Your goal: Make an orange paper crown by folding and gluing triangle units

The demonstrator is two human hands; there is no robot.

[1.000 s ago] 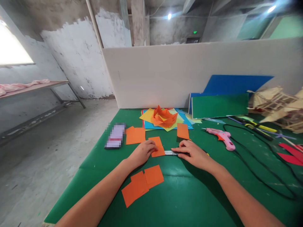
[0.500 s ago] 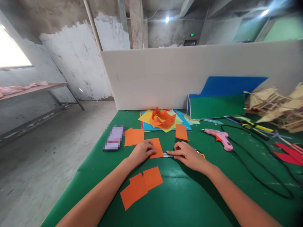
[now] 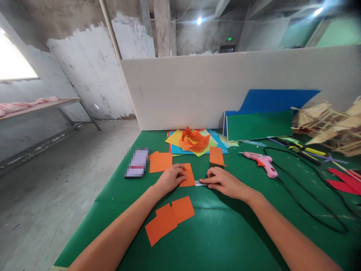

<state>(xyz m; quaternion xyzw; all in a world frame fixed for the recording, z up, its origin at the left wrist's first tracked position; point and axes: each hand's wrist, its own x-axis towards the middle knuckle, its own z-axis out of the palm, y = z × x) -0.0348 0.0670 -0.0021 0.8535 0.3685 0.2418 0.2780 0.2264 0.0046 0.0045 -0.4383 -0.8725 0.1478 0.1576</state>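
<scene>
An orange sheet of paper [image 3: 188, 177] lay flat near the middle of the green desk [image 3: 231, 233], its left part beneath the fingers of the left hand [image 3: 169, 178]; that hand's fingers were bent and its tips rested on the paper, though I could not tell whether the grip was pinching the sheet or only pressing it down; a thin metallic blade [image 3: 197, 183] showed at the sheet's lower right corner, and the right hand [image 3: 227, 183] had its grip closed on it, index finger stretched along the top, while the rest of the tool was hidden under the palm.

Nearer the body, overlapping orange pieces [image 3: 166, 220] lay below the sheet; further up, two more overlapping orange pieces [image 3: 161, 163] lay to its left, just beside a blurred-out phone [image 3: 137, 163], and a single orange piece [image 3: 216, 155] lay beyond the right hand; behind these, a pointed, folded orange paper ring [image 3: 194, 141] sat on a fanned stack of coloured paper [image 3: 173, 138].

To the right lay a pink glue gun [image 3: 262, 163] with a looping black cable [image 3: 303, 207]; past it were red pieces [image 3: 345, 181], yellow-and-black tools [image 3: 303, 152] and pale wooden models [image 3: 324, 122]; a green board [image 3: 259, 126] leaned in front of a blue board [image 3: 279, 101], both before a tall white panel [image 3: 180, 92].
</scene>
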